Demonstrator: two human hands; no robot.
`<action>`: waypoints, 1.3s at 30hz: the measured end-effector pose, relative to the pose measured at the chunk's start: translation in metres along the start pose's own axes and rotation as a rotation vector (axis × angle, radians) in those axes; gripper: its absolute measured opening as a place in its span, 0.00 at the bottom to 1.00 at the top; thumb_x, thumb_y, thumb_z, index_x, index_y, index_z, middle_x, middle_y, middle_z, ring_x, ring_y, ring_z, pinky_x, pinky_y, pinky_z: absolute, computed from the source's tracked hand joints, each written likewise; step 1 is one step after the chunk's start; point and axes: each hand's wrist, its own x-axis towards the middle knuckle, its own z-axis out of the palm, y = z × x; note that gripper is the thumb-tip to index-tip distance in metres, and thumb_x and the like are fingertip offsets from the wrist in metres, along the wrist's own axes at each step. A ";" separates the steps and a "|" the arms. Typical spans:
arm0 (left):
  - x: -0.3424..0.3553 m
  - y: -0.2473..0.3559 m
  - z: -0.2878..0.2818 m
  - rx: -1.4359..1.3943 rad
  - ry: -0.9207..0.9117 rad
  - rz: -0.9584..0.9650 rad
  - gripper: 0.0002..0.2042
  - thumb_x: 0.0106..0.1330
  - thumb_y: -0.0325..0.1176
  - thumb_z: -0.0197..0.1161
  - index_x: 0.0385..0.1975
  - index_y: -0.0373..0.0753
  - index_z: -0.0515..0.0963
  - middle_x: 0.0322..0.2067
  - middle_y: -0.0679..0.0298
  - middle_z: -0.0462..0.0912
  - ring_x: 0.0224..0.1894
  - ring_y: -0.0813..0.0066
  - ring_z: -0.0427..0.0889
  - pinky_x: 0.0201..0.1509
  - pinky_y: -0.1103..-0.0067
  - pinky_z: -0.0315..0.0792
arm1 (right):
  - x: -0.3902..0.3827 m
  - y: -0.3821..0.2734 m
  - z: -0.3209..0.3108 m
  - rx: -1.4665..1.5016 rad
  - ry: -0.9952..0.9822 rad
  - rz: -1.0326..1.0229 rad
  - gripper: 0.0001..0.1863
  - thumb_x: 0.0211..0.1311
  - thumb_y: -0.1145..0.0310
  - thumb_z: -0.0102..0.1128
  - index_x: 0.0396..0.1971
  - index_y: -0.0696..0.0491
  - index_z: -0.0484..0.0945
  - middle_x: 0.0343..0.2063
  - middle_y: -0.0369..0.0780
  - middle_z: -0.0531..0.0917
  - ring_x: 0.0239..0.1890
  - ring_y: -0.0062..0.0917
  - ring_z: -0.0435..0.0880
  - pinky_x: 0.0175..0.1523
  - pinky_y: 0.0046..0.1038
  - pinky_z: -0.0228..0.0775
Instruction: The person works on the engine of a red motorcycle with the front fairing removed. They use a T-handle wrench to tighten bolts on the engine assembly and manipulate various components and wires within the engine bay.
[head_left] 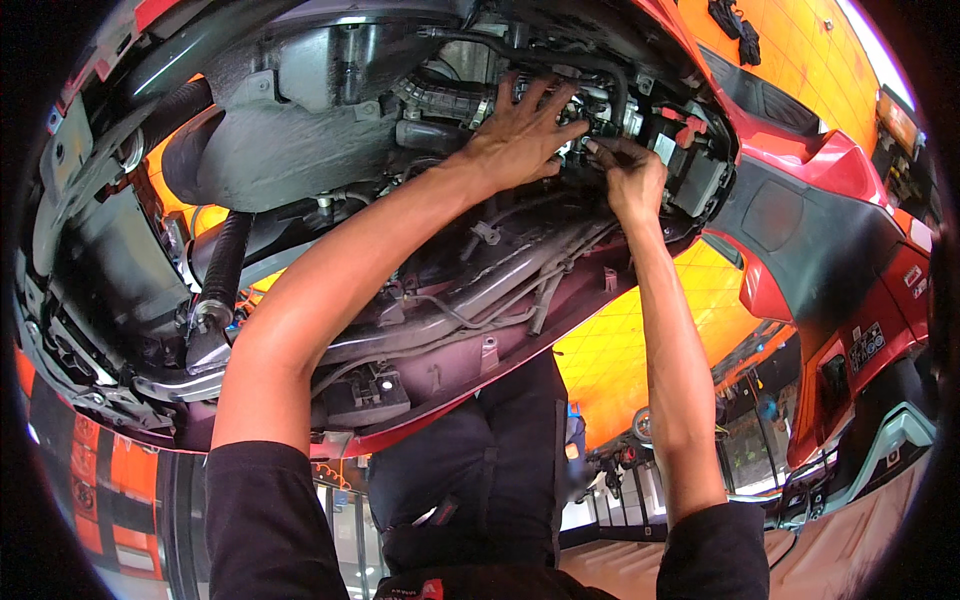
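I am looking up at the underside of a red scooter with its engine bay [330, 110] exposed. My left hand [520, 132] reaches up into the bay, fingers spread over metal fittings beside a ribbed black hose [440, 98]. Just to its right, my right hand [627, 175] has its fingertips pinched on a small dark part [598, 146] among the wiring and connectors. What that part is stays hidden by the fingers. Both forearms are bare, with black sleeves at the lower edge.
A black shock absorber [225, 262] and silver bracket hang at the left. Cables and tubes [500, 290] run along the frame below my hands. Red and black body panels [850, 170] fill the right. An orange tiled ceiling [800, 50] shows behind. Dark clothing [490, 460] is at bottom centre.
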 end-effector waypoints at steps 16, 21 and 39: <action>0.008 0.001 -0.009 -0.090 0.044 -0.006 0.35 0.53 0.40 0.78 0.65 0.51 0.77 0.70 0.47 0.61 0.72 0.41 0.58 0.73 0.39 0.54 | -0.006 -0.014 0.014 0.069 0.139 0.076 0.10 0.57 0.72 0.74 0.40 0.55 0.91 0.33 0.49 0.91 0.37 0.36 0.92 0.46 0.33 0.79; 0.005 0.000 -0.010 -0.103 0.062 0.003 0.35 0.54 0.40 0.78 0.65 0.51 0.76 0.71 0.47 0.60 0.72 0.40 0.59 0.71 0.39 0.58 | -0.009 -0.014 0.018 0.124 0.146 -0.020 0.12 0.58 0.73 0.72 0.42 0.57 0.89 0.35 0.49 0.91 0.39 0.35 0.92 0.49 0.33 0.80; 0.007 -0.006 -0.004 -0.090 0.041 -0.008 0.34 0.56 0.46 0.76 0.65 0.50 0.75 0.71 0.47 0.62 0.72 0.39 0.60 0.73 0.38 0.53 | -0.019 -0.007 0.017 0.120 0.097 -0.033 0.12 0.56 0.73 0.70 0.41 0.57 0.88 0.35 0.52 0.90 0.45 0.45 0.91 0.48 0.41 0.81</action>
